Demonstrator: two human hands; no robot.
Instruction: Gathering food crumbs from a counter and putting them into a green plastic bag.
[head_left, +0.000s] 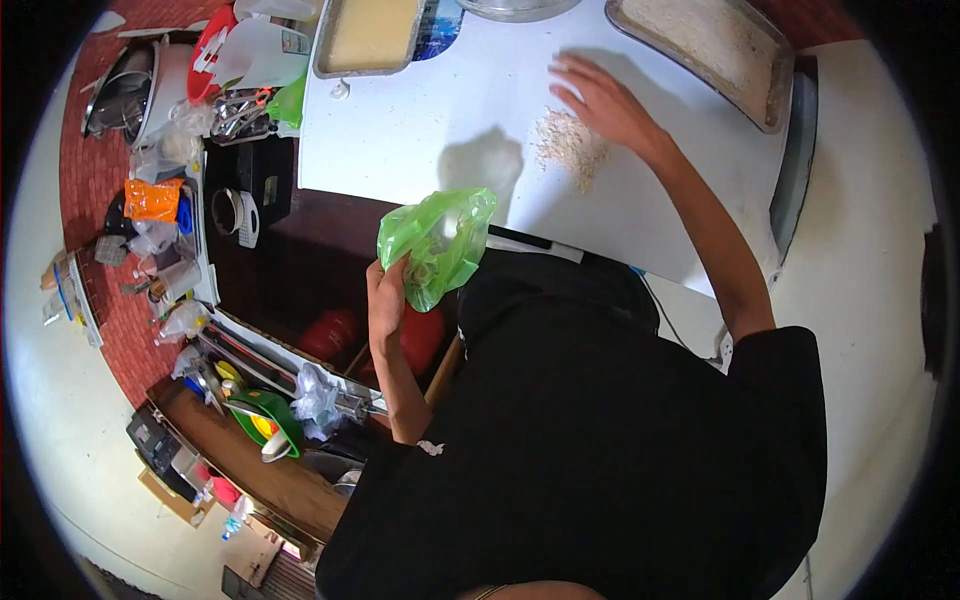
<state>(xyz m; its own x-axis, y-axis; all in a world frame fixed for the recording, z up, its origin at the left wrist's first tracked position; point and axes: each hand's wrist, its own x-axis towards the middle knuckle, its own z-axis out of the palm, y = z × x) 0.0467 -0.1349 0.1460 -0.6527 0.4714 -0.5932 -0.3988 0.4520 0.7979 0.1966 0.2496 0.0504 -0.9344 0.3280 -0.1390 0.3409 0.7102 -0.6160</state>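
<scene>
My left hand grips the rim of a green plastic bag, held off the near edge of the white table. The bag's mouth gapes, and what lies in its folds is hard to make out. Over the tabletop, my right hand is spread with its fingers pointing left and holds nothing. Just below that hand is a loose heap of pale crumbs, scattered on the white table. Whether the palm touches the table cannot be told.
A metal tray of smooth yellowish mixture sits at the table's far left. At far right lies a tray of pale crumbly material. A round metal pan stands between them. Utensils and a white jug crowd the left counter.
</scene>
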